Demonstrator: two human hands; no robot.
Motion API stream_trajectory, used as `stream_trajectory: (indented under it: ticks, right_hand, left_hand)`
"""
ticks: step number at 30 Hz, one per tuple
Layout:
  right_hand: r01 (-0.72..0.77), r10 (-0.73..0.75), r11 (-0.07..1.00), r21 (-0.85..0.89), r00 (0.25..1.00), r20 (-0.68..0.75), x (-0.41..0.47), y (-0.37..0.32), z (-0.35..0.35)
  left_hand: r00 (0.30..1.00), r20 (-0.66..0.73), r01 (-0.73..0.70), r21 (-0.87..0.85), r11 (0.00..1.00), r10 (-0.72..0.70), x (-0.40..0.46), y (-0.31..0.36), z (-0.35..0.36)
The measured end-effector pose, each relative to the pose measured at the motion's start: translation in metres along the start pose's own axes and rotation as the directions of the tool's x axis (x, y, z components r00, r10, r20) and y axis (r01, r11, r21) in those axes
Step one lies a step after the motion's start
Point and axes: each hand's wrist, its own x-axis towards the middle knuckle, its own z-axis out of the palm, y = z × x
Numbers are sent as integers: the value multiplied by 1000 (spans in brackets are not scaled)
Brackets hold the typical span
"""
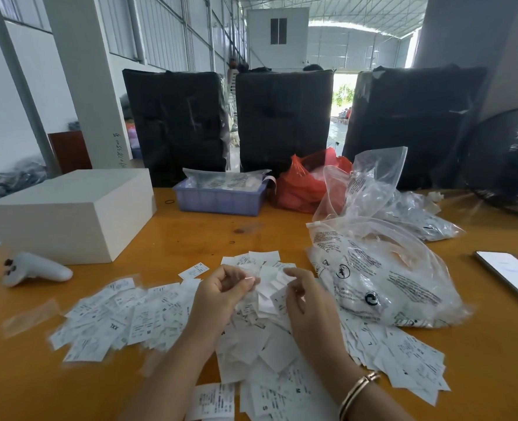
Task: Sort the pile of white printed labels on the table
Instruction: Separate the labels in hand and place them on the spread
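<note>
Visibility: print on most of the labels [251,338] is blurred; only a few size letters (M, S, L, XXL) can be read. The left part of the spread is smeared by motion. The near edge of the pile is cut off by the bottom of the frame, and both forearms cover labels beneath them. Contents of the lilac tray [221,200] and the red bag [300,186] cannot be made out. The black wrapped bales [282,120] behind the worktop [191,235] block most of the hall beyond.

Position of labels: they lie loose across the orange worktop in a broad band, from near the white handheld controller [36,270] on the left to beside the printed clear plastic bags [382,278] on the right, heaped thickest at centre.

Grip: both hands are raised just above the centre heap, close together. The left hand [221,291] has fingers curled, thumb and fingertips pinching white label paper. The right hand [304,296] has fingers curled round a small bunch of labels, one showing against its palm side. How many pieces each grip has hold of cannot be told. The held labels sit directly over the heap, touching or nearly touching its top sheets; which cannot be told.

Other items: white box [69,214] at left rear, phone [512,275] at right edge, fan [506,162] partly cut off, bangle [357,390] on the right wrist.
</note>
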Motion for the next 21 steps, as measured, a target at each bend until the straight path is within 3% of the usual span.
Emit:
stream_trajectory:
  ticks: [3, 5, 9, 11, 14, 16, 18, 21]
  right_hand:
    - [-73, 89, 974, 213, 994, -65, 3, 3, -2]
    - [-165, 183, 926, 340, 983, -22, 4, 6, -3]
    - [-455, 450, 552, 699, 868, 210, 6, 7, -5]
    - [-468, 472, 586, 662, 861, 191, 7, 10, -7]
    - [-430, 447, 759, 489, 890, 89, 9, 12, -4]
    - [-419, 438, 783, 460, 896, 71, 10, 13, -2]
    - [-419, 445, 737, 530, 891, 86, 12, 11, -3]
    - [-420, 470, 580, 698, 872, 135, 13, 11, -7]
  left_hand:
    - [1000, 1, -20, 24, 1000, 20, -1, 0, 1]
    - [999, 10, -31, 24, 999, 31, -1, 0, 1]
    - [998, 25, -52, 60, 997, 51, -1, -1, 3]
    - [998, 36, -54, 86, 995, 51, -2, -1, 4]
    - [997, 56, -53, 125, 991, 46, -2, -3, 5]
    - [996, 74, -59, 137, 989, 49, -2, -5, 5]
    - [995, 87, -60, 134, 989, 48, -2, -6, 5]
    - [993, 105, -75, 152, 985, 59, -1, -6, 5]
